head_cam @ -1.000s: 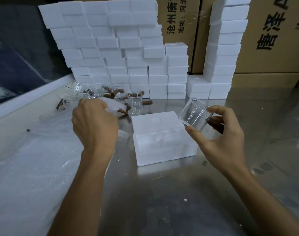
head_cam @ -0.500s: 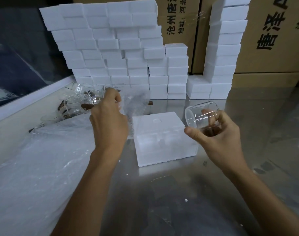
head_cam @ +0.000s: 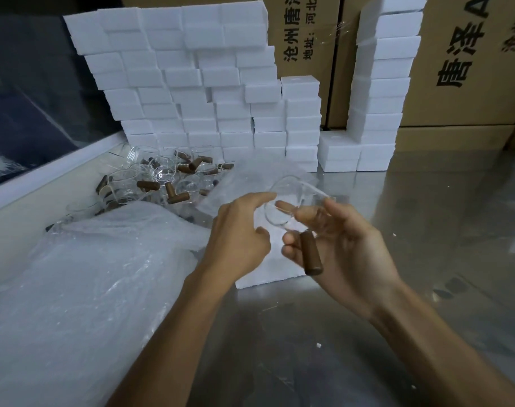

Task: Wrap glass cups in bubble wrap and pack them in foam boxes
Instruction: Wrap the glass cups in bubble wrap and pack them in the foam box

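Swung in from the cup pile toward the middle, with a bubble wrap sheet (head_cam: 250, 177) lifted along: left hand (head_cam: 238, 242), forefinger stretched to the rim of the glass cup (head_cam: 291, 201), thumb tucked under, wrap apparently pinched though the grip itself could not be made out. Turned since half a second ago, that cup, brown handle (head_cam: 310, 254) now pointing near and down.

Far left: dark window, pale sill (head_cam: 45, 174). Near left: heap of bubble wrap (head_cam: 74, 289) spread over the steel table (head_cam: 309, 362). Beyond it, a jumble of clear cups with brown handles (head_cam: 162, 177) lying on their sides. Behind these, a wall of stacked white foam boxes (head_cam: 177, 83) at the far edge.

Centre: a single foam box (head_cam: 262, 277) on the table, mostly hidden under both hands, only its near edge showing. Held above it, the cup, tilted mouth-left.

Right of centre: right hand (head_cam: 347, 251), fingers curled round the cup body, handle lying across the palm.

Far right: a taller narrow column of foam boxes (head_cam: 382, 69), then cardboard cartons (head_cam: 470, 69) printed in black Chinese characters, legible "沧州 唐", "地址: 河", large "唐泽" and a letter "A", the remainder cut off.
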Motion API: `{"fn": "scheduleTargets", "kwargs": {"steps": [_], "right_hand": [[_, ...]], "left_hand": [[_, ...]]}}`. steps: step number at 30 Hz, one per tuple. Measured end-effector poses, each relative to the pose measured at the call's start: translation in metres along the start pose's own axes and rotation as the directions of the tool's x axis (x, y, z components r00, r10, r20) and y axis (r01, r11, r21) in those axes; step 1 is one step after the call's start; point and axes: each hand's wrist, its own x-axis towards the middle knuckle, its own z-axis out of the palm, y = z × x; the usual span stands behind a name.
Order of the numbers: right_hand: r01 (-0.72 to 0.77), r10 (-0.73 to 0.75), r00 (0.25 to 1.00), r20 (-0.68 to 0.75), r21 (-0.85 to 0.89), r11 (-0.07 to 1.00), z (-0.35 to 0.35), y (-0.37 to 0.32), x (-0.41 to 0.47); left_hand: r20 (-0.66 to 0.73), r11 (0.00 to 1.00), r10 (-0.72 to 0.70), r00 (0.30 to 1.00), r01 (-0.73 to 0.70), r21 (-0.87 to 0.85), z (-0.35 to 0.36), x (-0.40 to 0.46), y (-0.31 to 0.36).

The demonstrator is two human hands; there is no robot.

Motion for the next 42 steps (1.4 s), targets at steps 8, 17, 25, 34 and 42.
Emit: {"fn": "scheduleTargets", "kwargs": {"steps": [8,17,25,34,42], "right_hand": [[-0.052,0.067,0.987,-0.144,0.111,0.992,-0.009,0.0,0.008],[0.071,-0.076,0.975,-0.211,-0.032,0.997,-0.021,0.0,0.01],[0.144,-0.178,0.961,-0.21,-0.167,0.975,-0.025,0.005,0.007],[0.089,-0.088,0.982,-0.166,-0.003,0.996,-0.027,-0.003,0.004],[0.088,-0.07,0.975,-0.21,0.08,0.993,-0.032,0.005,0.005]], "left_hand": [[-0.166,0.983,0.181,0.969,-0.183,0.003,-0.001,-0.008,0.004],[0.013,0.958,0.284,0.959,-0.284,0.045,0.003,-0.015,0.015],[0.212,0.91,0.372,0.904,-0.4,0.107,0.014,-0.031,0.043],[0.219,0.898,0.427,0.878,-0.383,-0.215,0.023,-0.03,0.045],[0.286,0.83,0.512,0.81,-0.38,-0.408,0.019,-0.033,0.054]]}}
